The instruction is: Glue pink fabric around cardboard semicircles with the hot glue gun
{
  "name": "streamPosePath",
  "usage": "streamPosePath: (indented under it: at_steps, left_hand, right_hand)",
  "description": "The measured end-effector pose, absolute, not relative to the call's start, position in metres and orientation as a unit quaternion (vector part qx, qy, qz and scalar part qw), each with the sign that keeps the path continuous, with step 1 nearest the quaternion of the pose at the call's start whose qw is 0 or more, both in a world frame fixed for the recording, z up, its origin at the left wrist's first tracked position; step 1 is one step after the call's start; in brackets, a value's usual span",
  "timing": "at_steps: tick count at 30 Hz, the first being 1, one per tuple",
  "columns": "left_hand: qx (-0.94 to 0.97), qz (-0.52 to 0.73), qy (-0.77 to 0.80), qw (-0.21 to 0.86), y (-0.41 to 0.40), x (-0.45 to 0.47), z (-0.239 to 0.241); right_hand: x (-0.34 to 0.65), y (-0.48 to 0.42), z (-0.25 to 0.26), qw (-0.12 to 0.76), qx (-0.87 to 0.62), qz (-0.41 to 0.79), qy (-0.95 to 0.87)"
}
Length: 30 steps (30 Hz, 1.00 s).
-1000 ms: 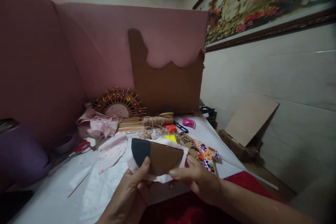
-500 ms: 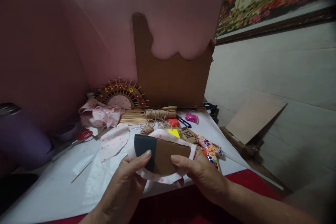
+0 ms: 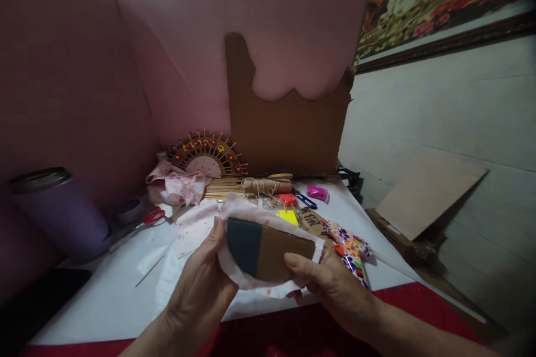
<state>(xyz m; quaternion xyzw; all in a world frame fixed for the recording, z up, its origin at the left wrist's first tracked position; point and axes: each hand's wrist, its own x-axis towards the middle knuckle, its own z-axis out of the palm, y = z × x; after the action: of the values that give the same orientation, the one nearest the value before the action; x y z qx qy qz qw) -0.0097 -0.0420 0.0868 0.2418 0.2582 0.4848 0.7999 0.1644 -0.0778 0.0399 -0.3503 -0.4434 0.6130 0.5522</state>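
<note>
Between my hands, above the front of the table, is a half-round cardboard piece (image 3: 274, 248), dark blue-green on the left and brown on the right. Pink-dotted white fabric (image 3: 240, 207) lies behind it and shows as a border around its edge. My left hand (image 3: 205, 268) grips the fabric at the left, thumb upright beside the card. With its thumb pressed on the brown face, my right hand (image 3: 326, 276) holds the right end of card and fabric. The fingers behind the fabric are mostly hidden.
A stick fan (image 3: 205, 156) leans at the back beside crumpled dotted fabric (image 3: 180, 184). Red-handled scissors (image 3: 153, 216) lie left. Twine (image 3: 268, 186), yellow (image 3: 288, 217) and pink packets (image 3: 317, 193), a blue cutter (image 3: 305, 199) and a flowered bag (image 3: 349, 245) lie behind and right. A purple bottle (image 3: 62, 217) stands far left.
My left thumb has moved off the card's blue-green face to the fabric edge at the left. The fabric's upper left now stands higher. The view has shifted slightly.
</note>
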Motion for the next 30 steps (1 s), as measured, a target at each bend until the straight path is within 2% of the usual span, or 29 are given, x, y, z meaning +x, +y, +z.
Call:
streamPosePath:
  at_steps: [9,16,25,30]
  left_hand:
    - [0.302,0.486,0.207,0.794,-0.0423,-0.0076,0.0814]
    - [0.314,0.501,0.247,0.768,-0.0425,-0.0045,0.0820]
    - [0.391,0.488,0.285,0.726,-0.0471,-0.0056,0.0835]
    - [0.372,0.502,0.285,0.727,-0.0392,-0.0066,0.0846]
  right_hand:
    - [0.1634,-0.0761,0.0418,0.575,-0.298,0.646,-0.404]
    - [0.1627,-0.0762,0.0402,0.570,-0.340,0.631,-0.403]
    - [0.1637,-0.0747,0.0383,0.570,-0.312,0.610,-0.454]
    - [0.1661,-0.0700,0.0371,0.571,-0.321,0.597,-0.463]
